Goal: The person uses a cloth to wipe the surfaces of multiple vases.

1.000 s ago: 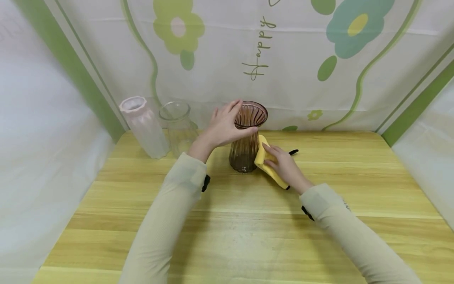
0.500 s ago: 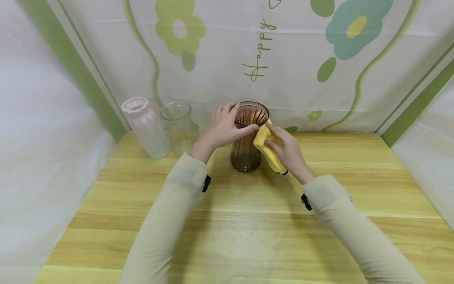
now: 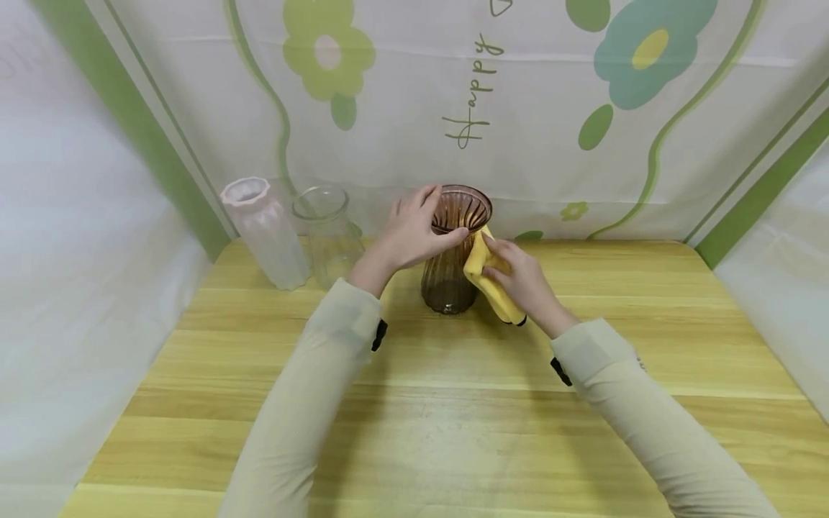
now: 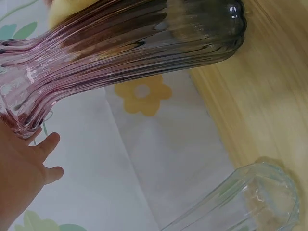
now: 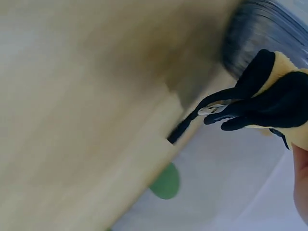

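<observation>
A ribbed purplish-brown glass vase (image 3: 448, 284) with a flared rim stands upright near the back of the table. My left hand (image 3: 413, 232) holds it at the rim, thumb in front and fingers on the left side. A folded yellow cloth (image 3: 487, 282) with dark trim is pinched in my right hand (image 3: 526, 282) and lies against the vase's right side, just under the rim. In the right wrist view, the dark side of the cloth (image 5: 279, 96) and a hanging black strap (image 5: 185, 127) show. Part of the cloth is behind the vase in the left wrist view.
Left of the hands stand a clear glass vase (image 3: 329, 241) and a frosted white vase with a pinkish rim (image 3: 268, 234), close together. A white flower-printed curtain (image 3: 401, 108) hangs right behind the wooden table (image 3: 447, 432).
My right hand has moved the cloth up the vase's side to the rim, then slightly down again. The left hand stays at the rim, and the vase has barely shifted.
</observation>
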